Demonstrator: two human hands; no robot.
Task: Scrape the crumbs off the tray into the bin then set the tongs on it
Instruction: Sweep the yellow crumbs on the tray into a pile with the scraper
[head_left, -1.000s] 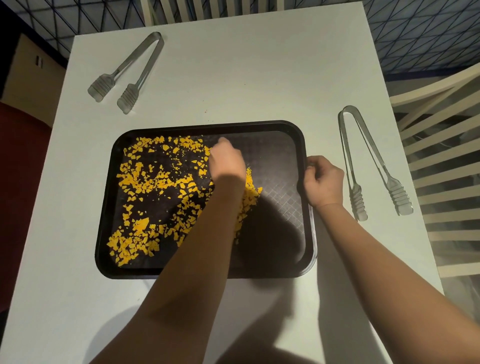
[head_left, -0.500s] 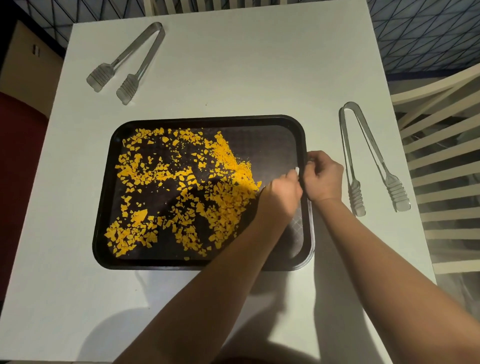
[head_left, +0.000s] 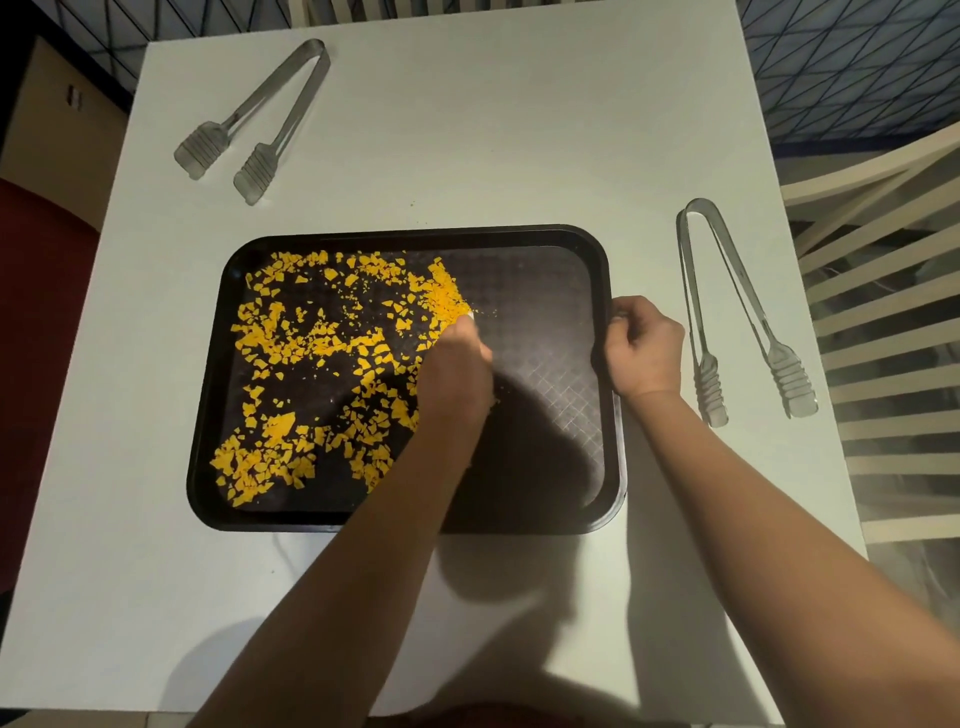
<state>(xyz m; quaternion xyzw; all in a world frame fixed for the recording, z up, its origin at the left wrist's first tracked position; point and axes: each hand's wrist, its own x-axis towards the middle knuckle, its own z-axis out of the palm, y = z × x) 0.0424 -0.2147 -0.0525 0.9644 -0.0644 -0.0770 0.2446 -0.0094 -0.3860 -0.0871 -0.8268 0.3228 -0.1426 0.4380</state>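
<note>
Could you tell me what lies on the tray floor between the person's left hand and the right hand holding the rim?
In the head view, only bare dark tray floor lies between the left hand and the right hand, bar a few stray yellow crumbs.

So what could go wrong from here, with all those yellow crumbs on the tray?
The left hand is pushing the crumbs toward the left rim of the tray; a hard sweep could flick some over that low rim onto the table. Only the right hand grips the tray, at its right rim, so it might slide. No bin is in view, so carrying the loaded tray there risks spills.
</note>
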